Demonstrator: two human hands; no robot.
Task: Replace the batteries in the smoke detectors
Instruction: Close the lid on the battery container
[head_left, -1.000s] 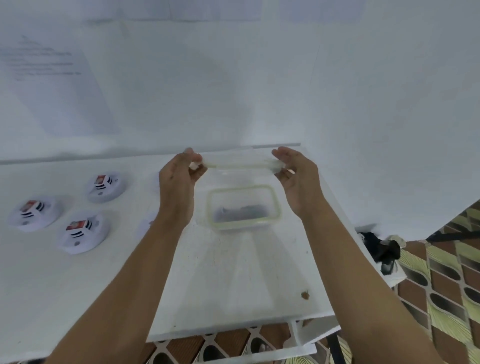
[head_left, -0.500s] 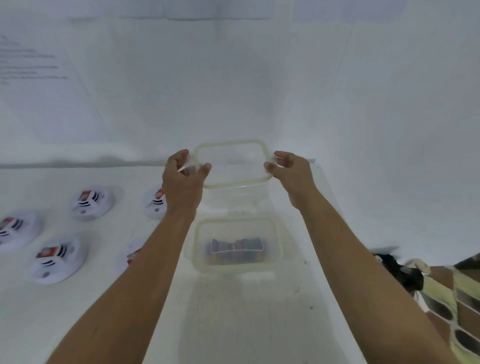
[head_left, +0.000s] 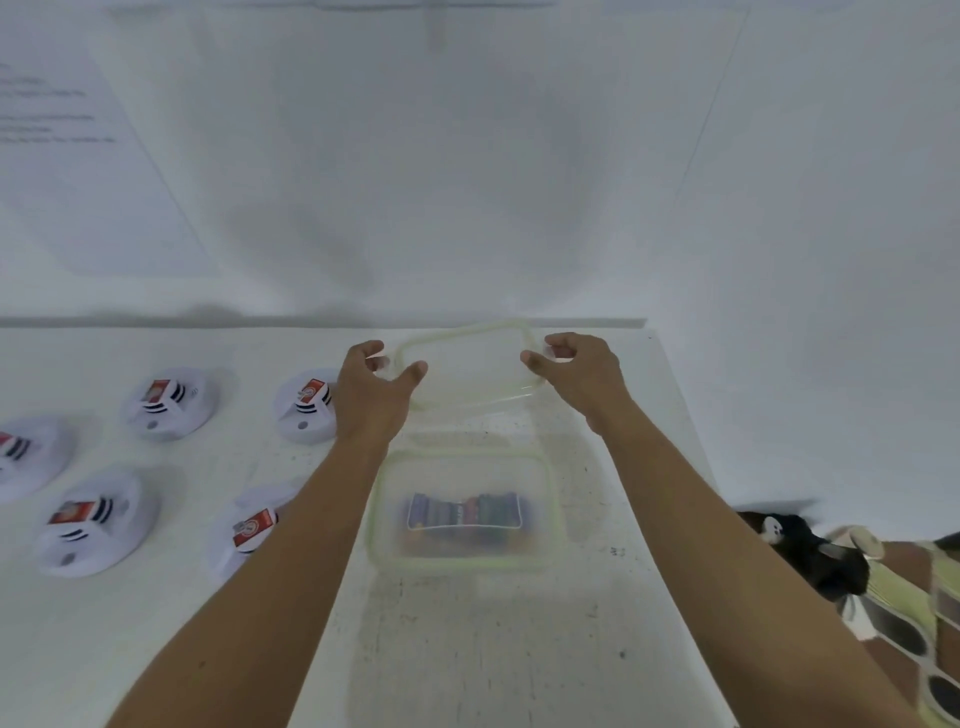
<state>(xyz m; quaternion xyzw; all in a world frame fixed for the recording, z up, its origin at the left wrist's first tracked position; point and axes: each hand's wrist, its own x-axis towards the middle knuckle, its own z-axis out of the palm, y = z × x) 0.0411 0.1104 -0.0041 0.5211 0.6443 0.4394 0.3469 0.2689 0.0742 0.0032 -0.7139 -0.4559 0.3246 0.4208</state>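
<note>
The batteries (head_left: 465, 512) lie in a row inside a clear plastic box (head_left: 375, 525) with a pale green rim, which stands open on the white table (head_left: 493, 649) between the person's forearms. Motion blur hides how many batteries there are.

Beyond the box, close to the table's back edge, is its clear lid (head_left: 467, 364), with a hand at each short end. The left hand (head_left: 371, 395) has its thumb across the lid's left rim and its fingers curled behind it. The right hand (head_left: 582, 371) has its thumb tip at the right rim and its fingers bent above. With either hand, it is unclear whether it is pinching the lid or has let go.

Left of the box, five round white smoke detectors sit on the table. One (head_left: 309, 405) is just beside the left wrist, and one (head_left: 244, 525) is partly hidden by the left forearm. Farther left are a third (head_left: 169, 402), a fourth (head_left: 93, 519) and a fifth (head_left: 28, 457), cut by the frame edge. Each carries a red label.

A sheet of paper (head_left: 78, 156) with faint print hangs on the white wall. Off the table's right side, a black object (head_left: 810, 556) lies on patterned flooring (head_left: 909, 623).
</note>
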